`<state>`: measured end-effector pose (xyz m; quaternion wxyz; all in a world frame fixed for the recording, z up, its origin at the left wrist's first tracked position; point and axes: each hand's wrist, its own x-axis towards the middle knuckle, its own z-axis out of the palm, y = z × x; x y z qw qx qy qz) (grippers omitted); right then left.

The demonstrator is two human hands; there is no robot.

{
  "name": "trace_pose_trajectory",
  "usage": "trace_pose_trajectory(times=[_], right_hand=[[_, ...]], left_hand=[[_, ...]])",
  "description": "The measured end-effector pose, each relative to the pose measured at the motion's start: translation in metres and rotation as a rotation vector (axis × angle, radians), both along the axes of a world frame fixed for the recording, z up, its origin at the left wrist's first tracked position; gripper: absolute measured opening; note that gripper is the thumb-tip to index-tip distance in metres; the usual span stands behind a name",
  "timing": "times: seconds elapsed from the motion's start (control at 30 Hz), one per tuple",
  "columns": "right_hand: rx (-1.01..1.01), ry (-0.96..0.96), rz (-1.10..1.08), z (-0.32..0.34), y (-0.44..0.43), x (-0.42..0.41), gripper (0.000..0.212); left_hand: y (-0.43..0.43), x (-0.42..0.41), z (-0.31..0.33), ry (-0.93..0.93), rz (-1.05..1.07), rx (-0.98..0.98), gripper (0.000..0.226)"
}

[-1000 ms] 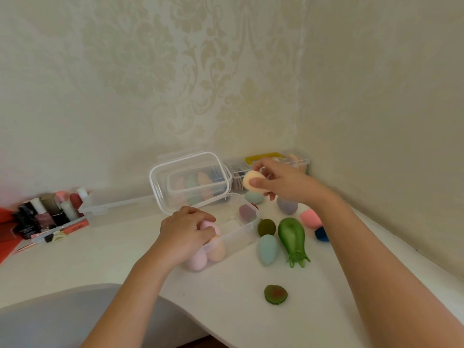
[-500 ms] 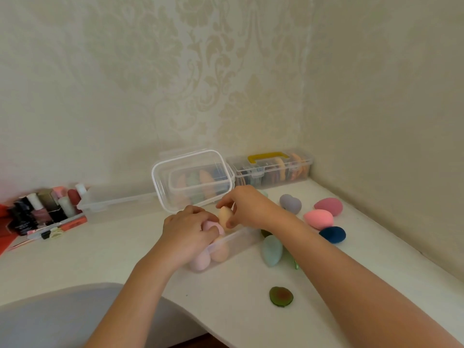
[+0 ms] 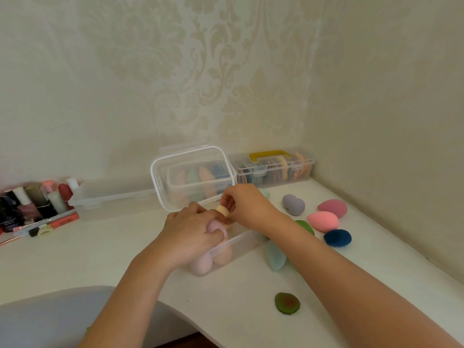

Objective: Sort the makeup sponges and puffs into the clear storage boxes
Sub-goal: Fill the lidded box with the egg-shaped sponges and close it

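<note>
Right hand [image 3: 247, 205], pinching the cream sponge [image 3: 223, 210], had come down from the rear to the open clear box [image 3: 241, 243], beside the left hand [image 3: 193, 231], which gripped a pink sponge [image 3: 217, 228] there. Cream sponge was small, rounded, matte, just above the box.

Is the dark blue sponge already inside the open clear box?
No, the dark blue sponge lies on the table, outside the open clear box and to its right.

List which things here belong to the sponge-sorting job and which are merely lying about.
Belong: open clear box, cream sponge pinched by right hand, pink sponge gripped by left hand, navy sponge, avocado puff, handled box.
Lying about: nail polish bottles.
</note>
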<state>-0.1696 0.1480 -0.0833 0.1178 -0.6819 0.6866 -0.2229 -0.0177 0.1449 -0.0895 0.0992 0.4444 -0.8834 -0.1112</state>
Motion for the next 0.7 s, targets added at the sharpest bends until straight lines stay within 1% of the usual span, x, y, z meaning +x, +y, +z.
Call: trace_pose_trajectory(times=[0.07, 0.13, 0.2, 0.3, 0.37, 0.4, 0.47, 0.5, 0.53, 0.6, 0.63, 0.7], right_hand=[[0.013, -0.066, 0.028, 0.004, 0.004, -0.002, 0.024], [0.044, -0.114, 0.042, 0.009, 0.009, -0.005, 0.035], [0.087, -0.141, 0.062, 0.014, 0.015, -0.008, 0.04], [0.126, -0.201, 0.088, 0.021, 0.024, -0.019, 0.035], [0.079, -0.258, 0.011, 0.032, 0.032, -0.035, 0.031], [0.033, -0.241, -0.046, 0.039, 0.037, -0.045, 0.028], [-0.027, -0.083, -0.186, 0.05, 0.044, -0.067, 0.022], [0.002, 0.027, -0.262, 0.052, 0.047, -0.078, 0.02], [0.077, 0.118, -0.344, 0.054, 0.05, -0.087, 0.022], [0.288, 0.229, -0.47, 0.051, 0.055, -0.1, 0.037], [0.383, 0.285, -0.491, 0.048, 0.057, -0.105, 0.042], [0.522, 0.387, -0.482, 0.044, 0.059, -0.109, 0.046]], left_hand=[[0.0, 0.0, 0.002, -0.039, -0.013, 0.009, 0.041], [-0.001, -0.001, 0.003, -0.082, -0.022, 0.027, 0.046], [-0.002, -0.003, 0.003, -0.146, -0.026, 0.032, 0.048], [-0.002, -0.006, 0.005, -0.204, -0.012, 0.027, 0.047], [-0.001, -0.006, 0.005, -0.209, -0.004, 0.032, 0.045], [-0.001, -0.006, 0.005, -0.205, -0.004, 0.035, 0.045], [0.0, -0.006, 0.005, -0.196, -0.003, 0.038, 0.045], [0.0, -0.006, 0.005, -0.194, -0.003, 0.037, 0.045], [0.0, -0.006, 0.005, -0.192, -0.003, 0.037, 0.045], [0.001, -0.007, 0.004, -0.187, -0.002, 0.032, 0.045], [0.001, -0.007, 0.004, -0.184, 0.0, 0.031, 0.044], [0.001, -0.006, 0.004, -0.177, 0.002, 0.028, 0.044]])
